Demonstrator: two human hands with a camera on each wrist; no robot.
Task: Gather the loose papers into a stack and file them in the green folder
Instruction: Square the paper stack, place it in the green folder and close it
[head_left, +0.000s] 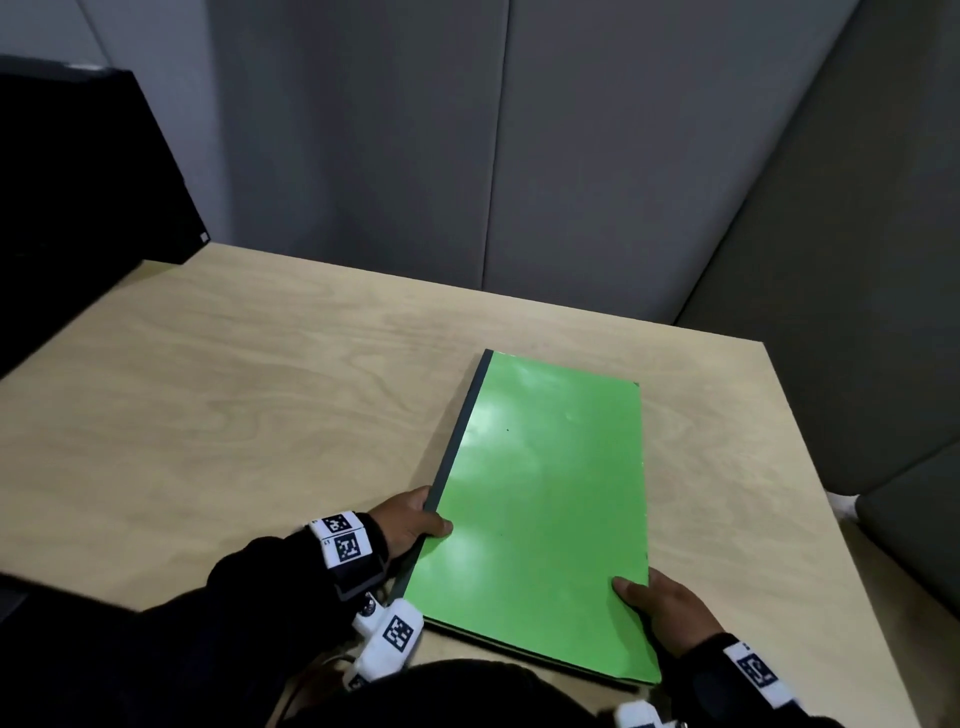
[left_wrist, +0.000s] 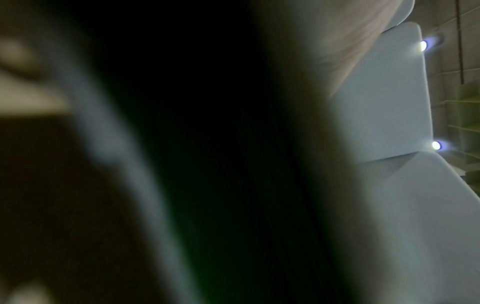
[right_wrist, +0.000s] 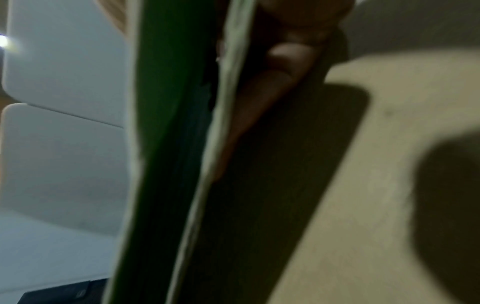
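Observation:
The green folder (head_left: 540, 499) with a dark grey spine is closed and lies lengthwise on the wooden table (head_left: 234, 395), its near end lifted slightly. My left hand (head_left: 415, 522) grips the spine edge, thumb on the cover. My right hand (head_left: 657, 603) holds the near right corner, thumb on top and fingers (right_wrist: 262, 98) underneath. The right wrist view shows the folder's edge (right_wrist: 166, 144) up close, with pale sheet edges between the covers. No loose papers are in view. The left wrist view is dark and blurred.
A black monitor (head_left: 78, 197) stands at the back left of the table. Grey padded panels (head_left: 519, 156) wall in the far side and the right. The table's right edge (head_left: 810, 467) runs close to the folder.

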